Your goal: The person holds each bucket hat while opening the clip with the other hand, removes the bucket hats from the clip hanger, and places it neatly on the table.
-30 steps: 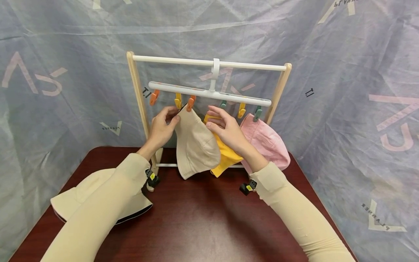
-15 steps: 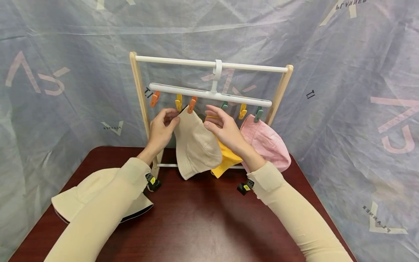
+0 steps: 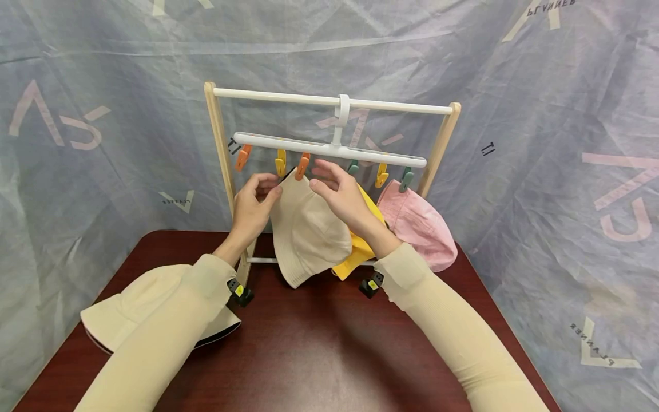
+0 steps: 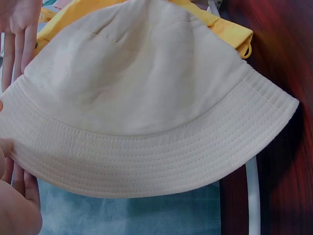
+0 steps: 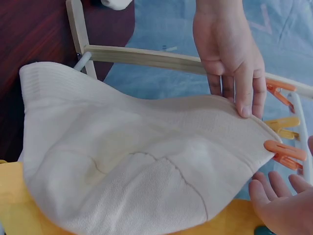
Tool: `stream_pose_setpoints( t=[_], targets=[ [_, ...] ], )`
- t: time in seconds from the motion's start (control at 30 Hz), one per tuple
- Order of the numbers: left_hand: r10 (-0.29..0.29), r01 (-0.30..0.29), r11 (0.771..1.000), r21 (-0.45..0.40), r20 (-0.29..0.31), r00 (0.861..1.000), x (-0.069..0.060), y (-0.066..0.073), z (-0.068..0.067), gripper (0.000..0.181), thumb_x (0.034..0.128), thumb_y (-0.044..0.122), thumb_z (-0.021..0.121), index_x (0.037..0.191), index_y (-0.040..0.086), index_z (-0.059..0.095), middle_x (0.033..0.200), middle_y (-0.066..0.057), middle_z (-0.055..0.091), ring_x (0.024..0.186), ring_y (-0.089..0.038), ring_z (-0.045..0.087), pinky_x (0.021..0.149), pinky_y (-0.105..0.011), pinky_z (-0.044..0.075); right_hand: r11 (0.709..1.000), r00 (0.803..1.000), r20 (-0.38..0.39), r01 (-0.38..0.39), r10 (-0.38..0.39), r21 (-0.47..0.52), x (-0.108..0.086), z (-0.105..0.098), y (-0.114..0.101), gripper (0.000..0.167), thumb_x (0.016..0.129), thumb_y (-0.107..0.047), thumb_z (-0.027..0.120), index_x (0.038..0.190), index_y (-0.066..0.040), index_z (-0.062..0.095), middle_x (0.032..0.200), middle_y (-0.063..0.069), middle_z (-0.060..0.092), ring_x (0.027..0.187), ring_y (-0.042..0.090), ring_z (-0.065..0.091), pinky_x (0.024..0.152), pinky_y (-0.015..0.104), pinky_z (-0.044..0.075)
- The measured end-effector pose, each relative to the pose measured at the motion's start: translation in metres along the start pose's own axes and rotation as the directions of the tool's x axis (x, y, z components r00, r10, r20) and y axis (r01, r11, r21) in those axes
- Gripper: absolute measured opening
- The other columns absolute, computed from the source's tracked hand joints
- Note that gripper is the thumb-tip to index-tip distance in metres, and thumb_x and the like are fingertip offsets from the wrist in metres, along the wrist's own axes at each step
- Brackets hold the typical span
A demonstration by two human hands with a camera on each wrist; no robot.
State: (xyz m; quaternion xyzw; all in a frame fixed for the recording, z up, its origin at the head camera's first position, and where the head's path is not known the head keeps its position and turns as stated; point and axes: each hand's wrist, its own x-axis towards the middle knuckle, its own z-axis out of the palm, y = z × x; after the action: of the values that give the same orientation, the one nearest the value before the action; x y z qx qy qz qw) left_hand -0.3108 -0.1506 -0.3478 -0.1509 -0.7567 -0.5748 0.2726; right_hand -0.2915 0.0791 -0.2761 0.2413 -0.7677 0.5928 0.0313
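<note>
A cream bucket hat (image 3: pixel 314 229) hangs by its brim corner from an orange clothespin (image 3: pixel 303 166) on the white clip hanger (image 3: pixel 381 156). My left hand (image 3: pixel 250 207) pinches the brim edge left of that clothespin, thumb in front and fingers behind, as the right wrist view also shows. My right hand (image 3: pixel 344 197) is at the hat's right side, just below the clothespin, fingers loosely extended; whether it touches the fabric I cannot tell. Behind the cream hat, a yellow hat (image 3: pixel 355 262) is partly hidden. A pink hat (image 3: pixel 419 232) hangs from a green clothespin (image 3: pixel 406 179).
The hanger hooks over the top rail (image 3: pixel 273 96) of a wooden-sided rack on a dark red table (image 3: pixel 309 349). Another cream bucket hat (image 3: pixel 139 297) lies at the table's left, under my left forearm. More clothespins hang nearby, including a yellow clothespin (image 3: pixel 280 162) left of the orange one.
My right hand has moved left, from in front of the yellow hat to the cream hat's edge near the orange clothespin. My left hand keeps its pinch, and the cream hat has shifted slightly.
</note>
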Motion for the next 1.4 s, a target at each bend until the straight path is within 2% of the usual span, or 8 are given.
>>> stream_pose_setpoints(
  t=[0.23, 0.4, 0.57, 0.83, 0.97, 1.17, 1.4],
  targets=[
    [-0.016, 0.016, 1.0, 0.011, -0.002, 1.0, -0.002, 0.002, 0.0, 0.029, 0.104, 0.022, 0.072, 0.129, 0.006, 0.068, 0.115, -0.011, 0.072, 0.099, -0.011, 0.064, 0.087, -0.019, 0.052, 0.996, 0.997, -0.042, -0.059, 0.062, 0.07, 0.011, 0.009, -0.001, 0.053, 0.109, -0.023, 0.064, 0.158, -0.011, 0.048, 0.151, 0.011, 0.059, 0.141, 0.027, 0.056, 0.115, 0.042, 0.047],
    [-0.023, 0.023, 0.999, 0.023, -0.004, 1.0, -0.003, 0.002, 0.001, 0.03, 0.1045, 0.024, 0.071, 0.129, 0.007, 0.069, 0.116, -0.011, 0.072, 0.1, -0.011, 0.065, 0.086, -0.019, 0.052, 0.991, 0.995, -0.083, -0.048, 0.059, 0.125, 0.02, 0.016, -0.001, 0.052, 0.109, -0.023, 0.062, 0.156, -0.005, 0.05, 0.155, 0.014, 0.056, 0.143, 0.026, 0.054, 0.117, 0.039, 0.045],
    [-0.034, 0.034, 0.999, 0.02, 0.0, 0.999, -0.002, 0.003, 0.001, 0.03, 0.1046, 0.024, 0.071, 0.129, 0.006, 0.07, 0.116, -0.012, 0.073, 0.1, -0.013, 0.065, 0.087, -0.019, 0.051, 0.977, 0.992, -0.115, -0.032, 0.058, 0.209, 0.026, 0.02, -0.002, 0.047, 0.111, -0.022, 0.06, 0.151, 0.0, 0.053, 0.15, 0.017, 0.06, 0.14, 0.027, 0.057, 0.115, 0.036, 0.047],
    [-0.042, 0.042, 0.999, 0.023, -0.007, 0.999, -0.004, 0.006, 0.001, 0.03, 0.1038, 0.024, 0.073, 0.127, 0.006, 0.071, 0.116, -0.013, 0.074, 0.1, -0.013, 0.065, 0.087, -0.019, 0.051, 0.946, 0.989, -0.118, -0.043, 0.085, 0.32, 0.034, 0.024, -0.004, 0.044, 0.11, -0.021, 0.061, 0.147, 0.003, 0.056, 0.143, 0.018, 0.063, 0.136, 0.027, 0.061, 0.112, 0.029, 0.049],
    [-0.059, 0.059, 0.998, 0.019, 0.004, 0.998, -0.005, 0.006, 0.002, 0.03, 0.1037, 0.025, 0.073, 0.127, 0.005, 0.072, 0.116, -0.013, 0.074, 0.101, -0.017, 0.065, 0.087, -0.019, 0.05, 0.947, 0.988, -0.132, -0.031, 0.077, 0.319, 0.037, 0.025, -0.002, 0.041, 0.11, -0.02, 0.061, 0.144, 0.005, 0.058, 0.141, 0.021, 0.064, 0.134, 0.029, 0.062, 0.11, 0.029, 0.05],
    [-0.078, 0.077, 0.996, 0.047, 0.021, 0.997, -0.007, 0.007, 0.003, 0.029, 0.104, 0.024, 0.072, 0.127, 0.006, 0.073, 0.117, -0.012, 0.074, 0.101, -0.02, 0.066, 0.085, -0.021, 0.05, 0.963, 0.991, -0.127, -0.015, 0.051, 0.268, 0.039, 0.023, 0.001, 0.04, 0.11, -0.021, 0.062, 0.141, 0.005, 0.061, 0.134, 0.024, 0.067, 0.13, 0.028, 0.064, 0.11, 0.029, 0.051],
    [-0.097, 0.096, 0.995, 0.03, 0.039, 0.995, -0.01, 0.007, 0.004, 0.029, 0.1036, 0.022, 0.073, 0.128, 0.007, 0.074, 0.118, -0.012, 0.075, 0.101, -0.021, 0.066, 0.084, -0.022, 0.05, 0.986, 0.989, -0.134, -0.042, 0.063, 0.16, 0.039, 0.022, 0.003, 0.039, 0.109, -0.025, 0.064, 0.138, 0.001, 0.065, 0.128, 0.016, 0.071, 0.125, 0.024, 0.067, 0.109, 0.031, 0.052]
  ],
)
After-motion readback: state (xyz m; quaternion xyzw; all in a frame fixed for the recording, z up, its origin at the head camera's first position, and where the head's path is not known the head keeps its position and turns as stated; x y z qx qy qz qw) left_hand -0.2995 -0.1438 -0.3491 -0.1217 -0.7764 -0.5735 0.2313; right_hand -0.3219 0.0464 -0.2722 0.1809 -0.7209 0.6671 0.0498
